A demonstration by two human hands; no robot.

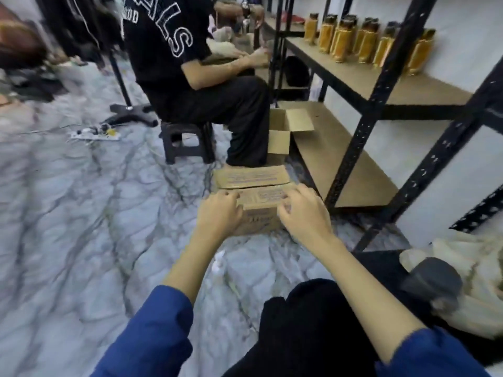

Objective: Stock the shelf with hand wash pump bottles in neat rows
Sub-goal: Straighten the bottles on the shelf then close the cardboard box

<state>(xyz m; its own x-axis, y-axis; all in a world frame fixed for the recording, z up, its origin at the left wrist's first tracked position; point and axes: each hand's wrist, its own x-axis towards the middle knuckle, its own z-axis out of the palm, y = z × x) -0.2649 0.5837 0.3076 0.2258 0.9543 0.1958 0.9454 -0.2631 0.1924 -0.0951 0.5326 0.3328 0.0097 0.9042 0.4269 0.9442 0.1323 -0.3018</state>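
A cardboard carton point(258, 202) stands on the marbled floor beside the black metal shelf rack point(381, 85). My left hand point(217, 213) grips the carton's near left top edge with curled fingers. My right hand point(302, 213) holds the near right top edge, fingers curled over the flap. The carton's far flap point(250, 176) lies folded outward. Several amber pump bottles point(351, 39) stand in rows on the upper wooden shelf board point(424, 85). The lower shelf board point(340, 153) carries no bottles.
A person in black sits on a small black stool point(187, 142) just beyond the carton, one foot against it. An open cardboard box point(285, 131) stands by the rack. A power strip point(95, 134) with cables lies on the floor at left. A cloth bundle point(462, 281) lies at right.
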